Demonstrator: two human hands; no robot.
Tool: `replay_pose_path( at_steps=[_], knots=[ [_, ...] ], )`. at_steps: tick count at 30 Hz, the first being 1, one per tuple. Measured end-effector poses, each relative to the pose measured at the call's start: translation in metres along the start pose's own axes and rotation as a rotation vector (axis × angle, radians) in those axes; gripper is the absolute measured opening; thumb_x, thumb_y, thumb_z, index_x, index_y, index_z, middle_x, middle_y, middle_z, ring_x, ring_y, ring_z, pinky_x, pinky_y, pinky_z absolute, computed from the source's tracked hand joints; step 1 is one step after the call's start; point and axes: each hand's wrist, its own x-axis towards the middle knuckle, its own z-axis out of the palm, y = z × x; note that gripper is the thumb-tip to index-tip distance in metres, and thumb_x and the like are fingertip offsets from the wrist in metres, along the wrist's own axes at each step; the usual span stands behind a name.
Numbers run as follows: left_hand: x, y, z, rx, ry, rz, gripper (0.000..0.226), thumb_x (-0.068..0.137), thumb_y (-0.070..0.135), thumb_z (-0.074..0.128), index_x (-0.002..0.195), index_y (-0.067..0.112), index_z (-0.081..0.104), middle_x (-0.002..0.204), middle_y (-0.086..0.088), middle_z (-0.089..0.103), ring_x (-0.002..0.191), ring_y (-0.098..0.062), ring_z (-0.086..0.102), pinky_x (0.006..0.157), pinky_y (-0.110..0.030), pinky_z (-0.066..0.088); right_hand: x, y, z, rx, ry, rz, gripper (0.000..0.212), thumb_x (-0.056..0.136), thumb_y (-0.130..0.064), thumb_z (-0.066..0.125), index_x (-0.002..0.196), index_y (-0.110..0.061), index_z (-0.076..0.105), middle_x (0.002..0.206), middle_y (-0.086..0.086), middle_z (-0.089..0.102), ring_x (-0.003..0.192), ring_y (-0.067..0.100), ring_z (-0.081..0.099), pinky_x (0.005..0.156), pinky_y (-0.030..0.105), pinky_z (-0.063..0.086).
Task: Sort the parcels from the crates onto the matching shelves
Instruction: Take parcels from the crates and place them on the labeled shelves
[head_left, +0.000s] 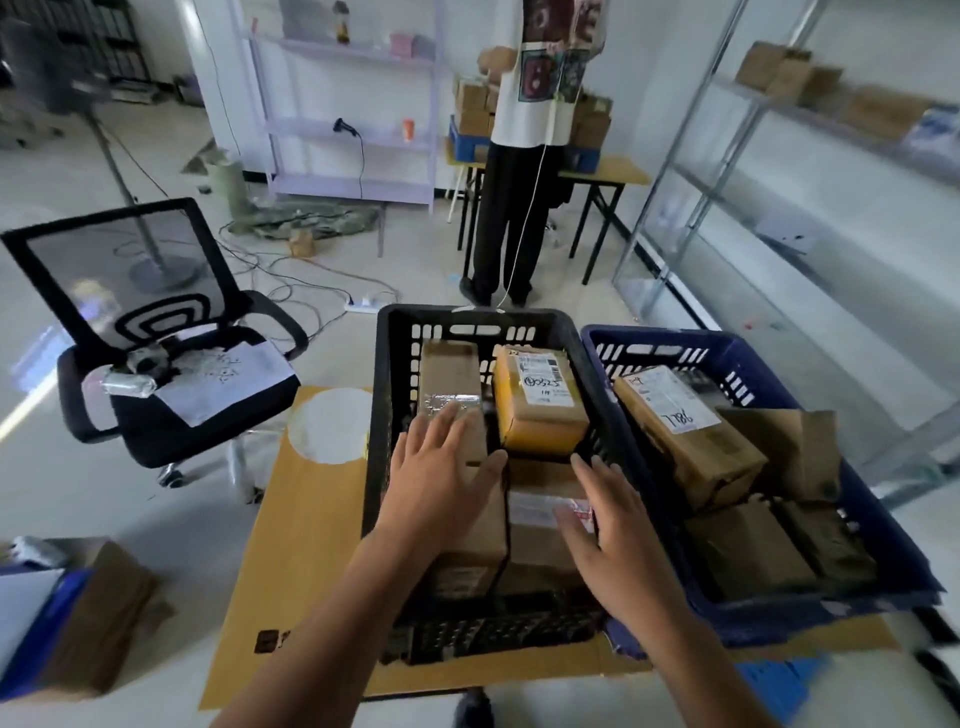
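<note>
Standing on a tan counter (296, 545) in a pale-floored room were two crates side by side; a black mesh office chair (171, 374) with a sheet of paper on its seat stood to the left, a lilac shelf unit (358, 130) at the back wall, and a metal rack (675, 156) holding cardboard boxes along the right; another person (524, 156) stood at a far table (618, 174) stacked with boxes; cables and a power strip (369, 302) lay on the floor. The black crate (382, 389) held a long brown parcel (449, 369) on its left side, a yellow-taped parcel (540, 410) at its far right and a labelled parcel (540, 501) nearer; the left hand (441, 483) lay flat on the long brown parcel, fingers straight and spread; the right hand (618, 530) hung low over the labelled parcel, fingers wide and gripping nothing, though contact could not be told. The blue crate (665, 338), just beside on the right, held a tilted parcel (680, 431) and more brown parcels (748, 551). The yellow-taped parcel's label bore handwriting like "0525"; the tilted parcel's read roughly "7786".
</note>
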Motion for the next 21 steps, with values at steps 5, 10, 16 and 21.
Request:
replay_pose_path(
  at_steps=[5,10,16,21],
  knots=[
    [0.062,0.006,0.017,-0.07,-0.035,-0.072,0.09,0.086,0.081,0.019,0.16,0.031,0.022,0.17,0.004,0.016,0.157,-0.024,0.008,0.126,-0.05,0.01,0.061,0.012,0.001,0.009,0.002,0.035,0.08,0.093,-0.077,0.026,0.164,-0.041,0.013,0.172,-0.009,0.014,0.159,0.011,0.001,0.128,0.042,0.014],
    [0.12,0.023,0.041,-0.219,-0.13,-0.139,0.074,0.098,0.064,0.044,0.158,0.024,0.026,0.163,-0.001,0.032,0.147,-0.018,0.031,0.118,-0.043,0.029,0.126,0.024,0.0,-0.073,0.016,0.032,0.069,0.103,-0.058,0.041,0.163,-0.034,0.017,0.17,0.002,0.027,0.16,0.026,0.011,0.129,0.052,0.017],
    [0.158,0.025,0.068,-0.34,-0.171,-0.299,0.056,0.099,0.053,0.054,0.146,0.025,0.042,0.131,0.008,0.057,0.105,0.001,0.049,0.088,-0.023,0.034,0.164,0.038,0.016,-0.144,0.005,0.025,0.068,0.103,-0.055,0.042,0.162,-0.027,0.024,0.161,0.01,0.042,0.157,0.033,0.02,0.129,0.054,0.014],
    [0.163,0.023,0.084,-0.447,-0.188,-0.343,0.032,0.1,0.044,0.055,0.131,0.036,0.05,0.092,0.028,0.057,0.08,0.01,0.053,0.064,-0.018,0.037,0.167,0.045,0.02,-0.136,0.047,0.028,0.066,0.1,-0.055,0.047,0.158,-0.027,0.03,0.157,0.01,0.048,0.157,0.031,0.019,0.129,0.05,0.001]
  ],
)
